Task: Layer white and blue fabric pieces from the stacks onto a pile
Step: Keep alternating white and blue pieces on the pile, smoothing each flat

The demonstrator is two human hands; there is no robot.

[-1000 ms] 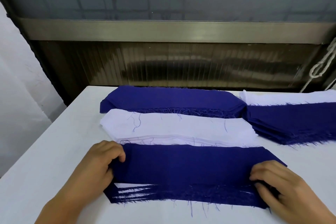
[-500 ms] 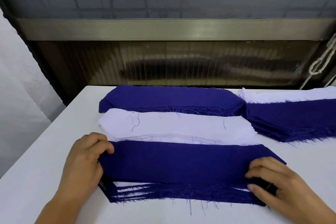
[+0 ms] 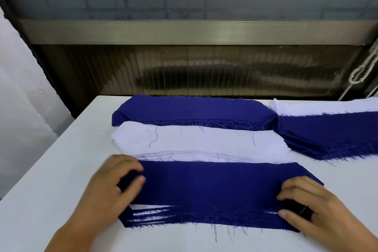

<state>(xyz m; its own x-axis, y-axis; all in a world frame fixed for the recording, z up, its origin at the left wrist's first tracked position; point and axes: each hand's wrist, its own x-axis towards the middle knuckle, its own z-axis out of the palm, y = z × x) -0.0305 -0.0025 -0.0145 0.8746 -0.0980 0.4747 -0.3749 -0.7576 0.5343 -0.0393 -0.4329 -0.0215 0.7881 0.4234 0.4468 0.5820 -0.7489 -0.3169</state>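
We see the pile (image 3: 214,194) at the near edge of the table (image 3: 41,200), a blue piece on top. The left hand (image 3: 110,188) pinches its left end; the right hand (image 3: 308,206) grips the right end. White stack (image 3: 196,141) and blue stack (image 3: 192,110) lie beyond.

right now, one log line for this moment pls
step: squaring top blue piece on pile | left hand: on its left end | right hand: on its right end | next source: white stack

free: table (image 3: 51,180) left edge | blocked: white stack (image 3: 200,141) behind pile (image 3: 214,190)
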